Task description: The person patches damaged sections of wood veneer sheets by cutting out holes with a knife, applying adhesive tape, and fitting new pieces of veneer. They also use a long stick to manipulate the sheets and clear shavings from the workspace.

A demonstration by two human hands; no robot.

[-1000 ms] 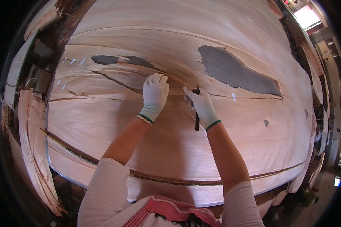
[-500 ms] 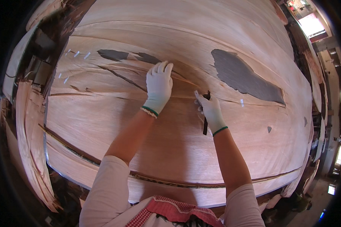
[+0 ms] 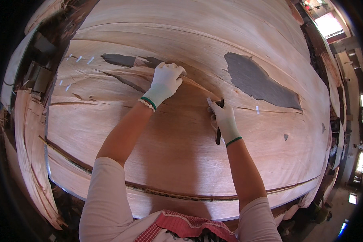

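A wide, pale wood veneer sheet point(image 3: 161, 133) lies before me, with torn gaps that show a dark grey layer beneath. My left hand point(image 3: 165, 78), in a white glove, has its fingers curled over the torn veneer edge beside the narrow dark gap point(image 3: 119, 60). My right hand point(image 3: 224, 117), gloved too, is closed around a thin black tool point(image 3: 218, 135) whose exact kind I cannot make out. A small whitish strip point(image 3: 209, 102) sticks out by its fingertips. To the right of that hand is a larger grey gap point(image 3: 260, 80).
Several short white tape pieces point(image 3: 79, 59) stick to the veneer at the left, and another tape piece point(image 3: 257, 109) is below the big gap. A long split point(image 3: 169, 193) crosses the near side. Ragged veneer scraps point(image 3: 30, 153) stand at the left edge.
My left hand has shifted slightly left and its fingers have curled more at the torn edge. The narrow slit beside it looks partly covered now. My right hand stays nearly in place.
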